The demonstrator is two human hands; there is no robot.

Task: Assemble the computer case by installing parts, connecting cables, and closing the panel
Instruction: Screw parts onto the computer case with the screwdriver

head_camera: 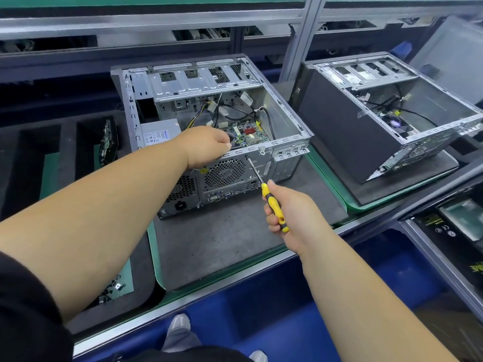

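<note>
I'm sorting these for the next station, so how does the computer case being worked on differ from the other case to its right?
The near case lies flat on its grey mat; the right case is tipped up on one edge. The near case has a left hand resting on its rim and a screwdriver tip at its rear panel; the right case is untouched. Both are open, with cables showing.

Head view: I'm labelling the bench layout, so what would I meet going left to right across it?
Black foam tray → loose metal clips → open computer case → yellow screwdriver in the right hand → second, tilted computer case → black boxes.
</note>
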